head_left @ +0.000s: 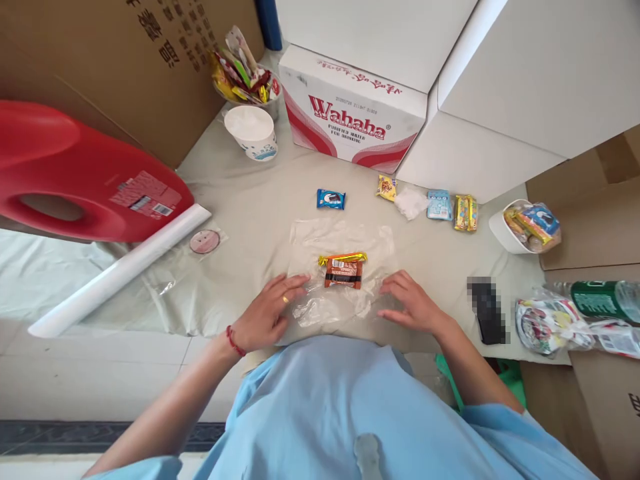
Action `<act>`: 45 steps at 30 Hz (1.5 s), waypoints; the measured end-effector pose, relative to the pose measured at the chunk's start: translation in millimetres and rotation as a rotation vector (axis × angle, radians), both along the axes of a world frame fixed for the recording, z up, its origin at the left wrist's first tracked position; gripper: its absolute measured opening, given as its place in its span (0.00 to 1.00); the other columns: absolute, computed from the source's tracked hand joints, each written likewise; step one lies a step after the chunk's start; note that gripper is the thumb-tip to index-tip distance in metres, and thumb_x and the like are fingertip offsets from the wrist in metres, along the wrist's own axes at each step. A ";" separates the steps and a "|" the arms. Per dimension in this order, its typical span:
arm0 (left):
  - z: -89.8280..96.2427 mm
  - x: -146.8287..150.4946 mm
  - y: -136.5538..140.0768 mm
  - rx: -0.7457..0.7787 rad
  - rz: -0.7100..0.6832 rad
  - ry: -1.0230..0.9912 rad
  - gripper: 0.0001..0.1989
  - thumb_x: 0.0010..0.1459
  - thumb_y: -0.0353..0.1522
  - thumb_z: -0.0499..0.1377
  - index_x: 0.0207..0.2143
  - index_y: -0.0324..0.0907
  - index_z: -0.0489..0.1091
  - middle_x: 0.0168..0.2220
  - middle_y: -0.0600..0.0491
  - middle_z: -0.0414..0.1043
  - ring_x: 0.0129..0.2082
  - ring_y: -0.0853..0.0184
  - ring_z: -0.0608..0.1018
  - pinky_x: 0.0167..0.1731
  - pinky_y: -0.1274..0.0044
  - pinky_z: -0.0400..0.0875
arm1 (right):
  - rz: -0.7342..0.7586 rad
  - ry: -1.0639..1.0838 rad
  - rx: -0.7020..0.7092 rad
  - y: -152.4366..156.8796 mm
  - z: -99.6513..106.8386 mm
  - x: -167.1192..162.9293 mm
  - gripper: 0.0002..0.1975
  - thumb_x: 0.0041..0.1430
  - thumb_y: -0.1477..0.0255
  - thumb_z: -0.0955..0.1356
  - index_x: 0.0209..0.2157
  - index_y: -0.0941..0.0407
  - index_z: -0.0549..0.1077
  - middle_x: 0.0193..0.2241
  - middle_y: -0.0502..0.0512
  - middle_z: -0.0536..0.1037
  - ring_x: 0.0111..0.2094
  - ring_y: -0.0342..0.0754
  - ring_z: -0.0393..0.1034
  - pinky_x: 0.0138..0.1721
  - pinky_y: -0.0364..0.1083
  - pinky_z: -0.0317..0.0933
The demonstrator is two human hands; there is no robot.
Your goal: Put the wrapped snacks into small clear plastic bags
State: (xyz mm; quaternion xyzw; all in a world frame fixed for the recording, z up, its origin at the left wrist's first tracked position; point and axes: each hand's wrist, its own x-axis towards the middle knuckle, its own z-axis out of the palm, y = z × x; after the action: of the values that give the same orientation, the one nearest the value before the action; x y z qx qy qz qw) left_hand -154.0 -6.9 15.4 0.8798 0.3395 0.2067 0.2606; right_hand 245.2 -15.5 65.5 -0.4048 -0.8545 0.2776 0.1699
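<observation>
A clear plastic sheet or bag (pixel 323 310) lies flat on the cloth-covered table in front of me. On it rests a brown snack packet (pixel 343 275), with a narrow gold-and-orange packet (pixel 345 258) along its far edge. My left hand (pixel 270 310) is at the sheet's left edge, fingers stretched out, a ring and a red bracelet showing. At the right edge is my right hand (pixel 411 301), its fingers apart. Neither hand holds anything. Beyond the sheet lies a blue snack packet (pixel 331 199).
Small packets, including a yellow one (pixel 387 187), line the right rear before a Wahaha carton (pixel 355 127). Left are a paper cup (pixel 253 133), a red jug (pixel 90 173) and a white roll (pixel 125 270). Right are a white snack bowl (pixel 517 227) and a black object (pixel 487 312), partly pixelated.
</observation>
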 end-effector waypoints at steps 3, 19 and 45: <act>-5.7 -5.3 -9.5 -0.037 -0.015 0.071 0.22 0.60 0.30 0.56 0.57 0.46 0.69 0.69 0.46 0.67 0.69 0.57 0.68 0.71 0.57 0.55 | -0.055 -0.059 -0.006 -37.1 -24.1 8.2 0.26 0.64 0.56 0.74 0.58 0.54 0.72 0.57 0.66 0.73 0.57 0.60 0.66 0.56 0.61 0.67; -14.1 36.2 47.9 -0.048 0.670 0.023 0.18 0.65 0.44 0.53 0.24 0.47 0.64 0.28 0.47 0.75 0.38 0.54 0.75 0.42 0.62 0.69 | -0.404 -0.143 -0.268 73.5 -16.5 -12.3 0.12 0.71 0.65 0.64 0.39 0.56 0.76 0.27 0.51 0.76 0.31 0.47 0.68 0.33 0.43 0.58; 10.7 97.6 23.4 0.051 0.420 0.057 0.29 0.66 0.26 0.48 0.66 0.54 0.68 0.63 0.49 0.75 0.62 0.55 0.74 0.55 0.59 0.60 | -0.034 -0.218 -0.127 90.2 -7.5 -102.7 0.15 0.72 0.72 0.63 0.53 0.53 0.79 0.51 0.58 0.76 0.46 0.49 0.72 0.47 0.45 0.65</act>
State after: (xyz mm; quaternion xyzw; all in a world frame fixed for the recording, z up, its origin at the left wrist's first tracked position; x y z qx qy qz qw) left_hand -56.4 16.6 26.2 0.8016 0.5173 0.2397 0.1798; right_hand 142.4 74.7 58.1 -0.4570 -0.8417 0.2823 0.0547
